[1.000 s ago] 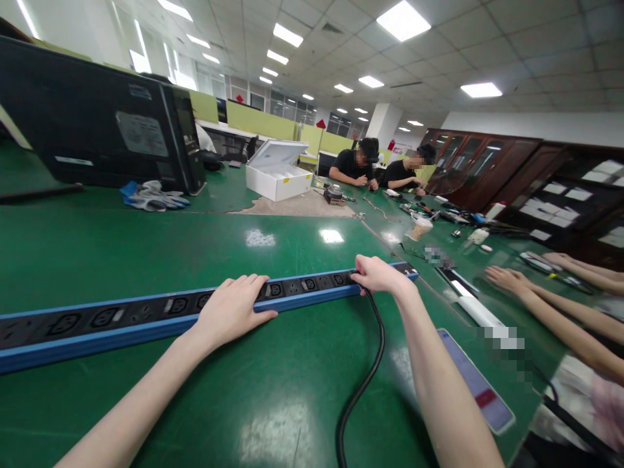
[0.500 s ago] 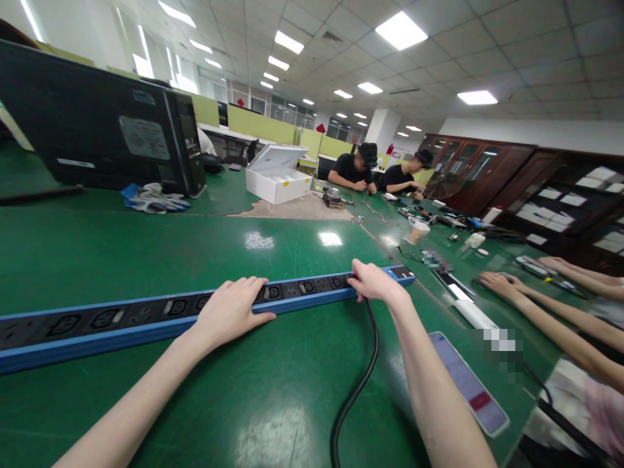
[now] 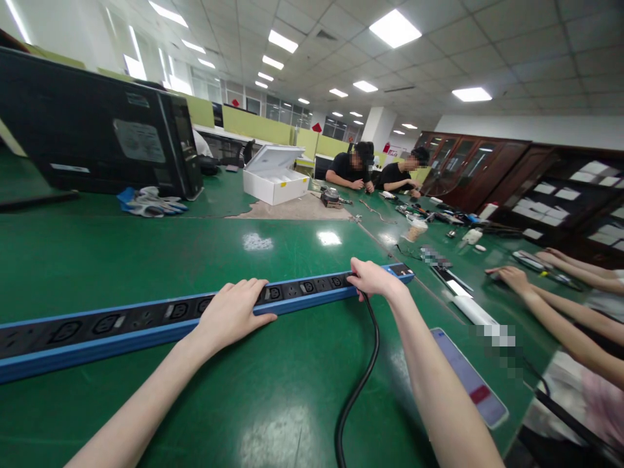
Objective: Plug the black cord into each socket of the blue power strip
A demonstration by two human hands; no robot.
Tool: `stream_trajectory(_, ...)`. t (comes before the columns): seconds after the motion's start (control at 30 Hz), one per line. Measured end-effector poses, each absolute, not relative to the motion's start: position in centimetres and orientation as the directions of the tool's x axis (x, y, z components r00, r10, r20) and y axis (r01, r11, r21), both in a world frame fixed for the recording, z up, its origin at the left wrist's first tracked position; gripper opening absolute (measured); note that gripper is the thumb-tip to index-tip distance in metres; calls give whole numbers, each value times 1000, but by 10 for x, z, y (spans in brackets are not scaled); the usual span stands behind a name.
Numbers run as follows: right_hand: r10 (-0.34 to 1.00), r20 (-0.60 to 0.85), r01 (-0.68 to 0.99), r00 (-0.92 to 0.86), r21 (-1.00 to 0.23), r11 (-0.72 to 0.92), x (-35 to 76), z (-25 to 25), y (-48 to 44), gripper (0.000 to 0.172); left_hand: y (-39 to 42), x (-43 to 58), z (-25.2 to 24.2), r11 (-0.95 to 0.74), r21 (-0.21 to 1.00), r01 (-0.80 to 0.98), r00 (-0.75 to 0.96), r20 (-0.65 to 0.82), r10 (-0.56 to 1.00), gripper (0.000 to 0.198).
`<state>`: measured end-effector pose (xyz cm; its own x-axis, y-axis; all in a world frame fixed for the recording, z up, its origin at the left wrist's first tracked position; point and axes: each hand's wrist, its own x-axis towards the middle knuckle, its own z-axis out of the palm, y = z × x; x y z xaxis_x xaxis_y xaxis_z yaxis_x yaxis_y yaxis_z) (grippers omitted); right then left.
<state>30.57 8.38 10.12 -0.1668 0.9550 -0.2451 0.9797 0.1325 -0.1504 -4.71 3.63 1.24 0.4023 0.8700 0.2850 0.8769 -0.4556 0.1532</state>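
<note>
Cable [image 3: 376, 343], black and thick, is cut off by the bottom edge and runs up to the right hand [image 3: 373, 278], whose fingers pinch its end against the top of the blue-edged power strip [image 3: 292, 292], near the strip's right end; those fingers hide whether it sits in a socket. Right of that forearm lies a phone [image 3: 468, 377], its screen text too small to read. The left hand [image 3: 231, 311] spans the strip, fingers together over the top and covering sockets, thumb apart along the near side; how firmly it grips cannot be told. The strip's left end leaves the frame. Farther right, a co-worker's hand [image 3: 511, 278] rests on the green table [image 3: 292, 247]. Labels on the black computer case [image 3: 107, 130] are illegible. Beyond sits an open white box [image 3: 273, 187].
</note>
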Motion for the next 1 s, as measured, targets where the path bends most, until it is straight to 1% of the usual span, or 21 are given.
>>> stream_trajectory(0.13,931,-326,980,-162,-167,112,306,103,89,15,37,-48,11,-459,147,876,408,281,868,70)
stream_trajectory(0.23,947,-266,972,-180,-196,129,307,100,84,18,38,-48,11,-456,147,878,405,280,871,69)
stream_trajectory(0.33,961,-217,973,-173,-185,134,307,98,79,19,38,-48,11,-449,155,880,397,279,874,69)
stream_trajectory(0.43,957,-241,981,-161,-145,128,306,100,81,18,36,-48,13,-449,158,880,395,283,874,69)
stream_trajectory(0.5,953,-256,982,-164,-139,132,305,101,83,17,35,-48,13,-449,157,880,394,287,873,69)
stream_trajectory(0.67,964,-195,976,-182,-156,152,305,95,78,17,34,-49,13,-463,154,873,403,307,862,69)
stream_trajectory(0.77,962,-224,977,-159,-174,121,305,92,79,16,34,-49,11,-463,153,873,403,306,862,69)
stream_trajectory(0.9,959,-253,967,-129,-247,65,307,93,83,17,35,-49,11,-455,156,877,397,299,868,70)
stream_trajectory(0.97,958,-257,966,-128,-251,62,307,94,83,19,35,-49,11,-456,154,877,399,298,867,70)
stream_trajectory(1.0,958,-254,969,-134,-234,74,307,95,83,20,36,-49,10,-458,152,876,401,298,866,70)
